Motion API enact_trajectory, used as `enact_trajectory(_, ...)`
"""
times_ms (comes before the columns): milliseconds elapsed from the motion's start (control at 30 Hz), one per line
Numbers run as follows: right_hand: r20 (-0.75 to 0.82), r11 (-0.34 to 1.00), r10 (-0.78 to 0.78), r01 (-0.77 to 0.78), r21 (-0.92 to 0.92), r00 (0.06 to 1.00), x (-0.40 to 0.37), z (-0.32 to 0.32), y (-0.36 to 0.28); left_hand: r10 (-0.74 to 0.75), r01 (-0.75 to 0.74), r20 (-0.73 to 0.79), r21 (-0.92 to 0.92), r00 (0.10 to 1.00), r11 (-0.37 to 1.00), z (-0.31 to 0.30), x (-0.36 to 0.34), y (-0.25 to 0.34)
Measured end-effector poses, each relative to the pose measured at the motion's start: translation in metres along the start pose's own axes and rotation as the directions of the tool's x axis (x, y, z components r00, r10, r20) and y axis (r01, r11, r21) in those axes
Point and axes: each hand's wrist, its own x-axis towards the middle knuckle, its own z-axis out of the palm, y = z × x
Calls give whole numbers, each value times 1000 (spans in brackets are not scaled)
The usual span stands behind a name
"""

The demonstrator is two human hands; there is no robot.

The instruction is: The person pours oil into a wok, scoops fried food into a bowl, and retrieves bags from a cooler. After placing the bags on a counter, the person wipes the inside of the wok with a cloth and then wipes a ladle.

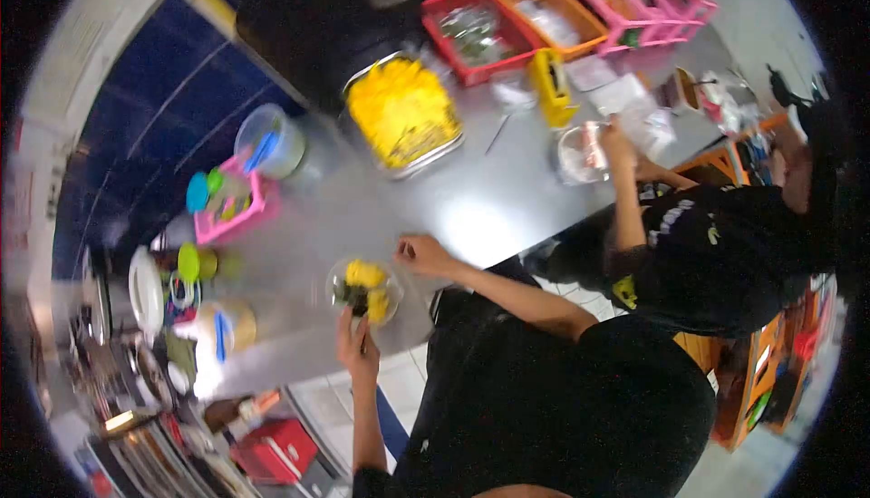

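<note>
A round clear plastic bowl [391, 309] rests on the steel counter, holding lumps of yellow food [365, 273] and a dark green portion [348, 294]. The fingers of my left hand [358, 346] are closed on the bowl's near rim, beside the dark portion. Just right of the bowl, my right hand [424, 255] hovers over the counter with its fingers curled in. Whether a small thing is between those fingers is hidden. Farther back stands a metal tray [405, 170] heaped with yellow shredded food [399, 108].
Along the left are a pink basket [263, 197], a tub with a blue handle [283, 149] and another container [237, 326]. Red [530, 52] and orange bins [594, 31] line the back. At right, a co-worker's hand [619, 146] is at another clear container [573, 158].
</note>
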Motion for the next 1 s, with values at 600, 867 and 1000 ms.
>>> enact_trajectory(600, -909, 791, 410, 468, 394, 74, 59, -602, 63, -731, 664, 234, -646, 641, 376, 217, 297, 18)
enact_trajectory(867, -917, 935, 245, -328, 138, 314, 123, -730, 251, -735, 683, 121, -494, 667, 538, 171, 216, 93)
enact_trajectory(1000, -887, 939, -152, 344, 8, 436, 156, -725, 293, -675, 696, 229, -423, 701, 579, 193, 212, 149)
